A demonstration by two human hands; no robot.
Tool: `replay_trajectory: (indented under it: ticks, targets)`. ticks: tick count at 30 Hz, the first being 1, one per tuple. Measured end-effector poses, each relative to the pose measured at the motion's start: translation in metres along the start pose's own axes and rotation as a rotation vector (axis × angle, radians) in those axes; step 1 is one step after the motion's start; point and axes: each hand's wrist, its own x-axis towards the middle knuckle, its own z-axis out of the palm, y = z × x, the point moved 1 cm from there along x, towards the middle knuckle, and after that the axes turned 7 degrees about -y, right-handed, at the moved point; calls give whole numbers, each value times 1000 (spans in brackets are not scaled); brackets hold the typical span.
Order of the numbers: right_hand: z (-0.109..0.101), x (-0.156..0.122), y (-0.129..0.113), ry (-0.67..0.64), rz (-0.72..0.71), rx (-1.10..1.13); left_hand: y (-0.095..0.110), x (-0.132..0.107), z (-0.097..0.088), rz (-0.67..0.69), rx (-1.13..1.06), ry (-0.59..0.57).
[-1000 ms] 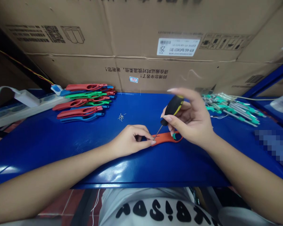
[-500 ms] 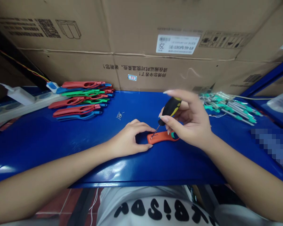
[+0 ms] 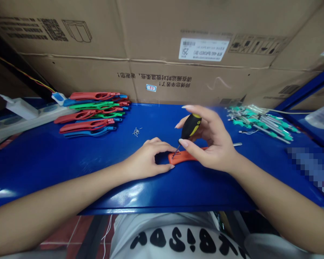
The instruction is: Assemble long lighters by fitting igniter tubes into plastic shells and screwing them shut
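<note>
An orange-red lighter body (image 3: 185, 156) lies flat on the blue table. Thumb and index finger of my left hand (image 3: 153, 158) pinch its left end from either side. My right hand (image 3: 212, 142) grips a black and yellow screwdriver (image 3: 190, 126), which leans to the right with its tip down at the lighter body's left end. Whether a screw sits under the tip is too small to tell. My right thumb and palm cover the lighter's other end, and a metal tube (image 3: 237, 144) shows past the hand.
A small heap of screws (image 3: 136, 132) lies beyond my left hand. Red, green and blue lighter bodies (image 3: 89, 126) are stacked at the left, beside a white power strip (image 3: 45, 114). Metal rods with green parts (image 3: 267, 122) lie at the right. A large cardboard box (image 3: 156, 43) stands behind.
My right hand has shifted left and the screwdriver handle has come slightly lower, its tip staying at the same end of the lighter body. My left hand holds still.
</note>
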Motion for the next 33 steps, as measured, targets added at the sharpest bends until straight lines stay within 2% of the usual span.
replay_trajectory:
  ticks: [4,11,16,20,22,25,27,29,31,33]
  targets:
    - [0,1,0,-51,-4,10,-1,1,0,22,-12,11]
    - [-3,1,1,37,-38,-215,-1,1,4,21,-6,25]
    - [-2,3,-14,-83,-46,-178,3,-1,8,49,57,20]
    - [-2,10,-27,-25,-118,-478,7,-2,10,49,113,3]
    - [-3,16,-36,-30,-89,-567,8,-3,10,49,115,-5]
    - [-7,27,-49,-84,-13,-537,9,-2,9,62,117,-9]
    - [-9,31,-55,-115,-17,-523,10,-2,8,68,120,-10]
    - [-10,31,-55,-95,-50,-573,9,-2,8,67,111,-5]
    - [-9,28,-51,-20,-86,-629,9,-2,8,71,99,1]
    - [-9,23,-43,28,-92,-605,9,-2,8,81,93,-3]
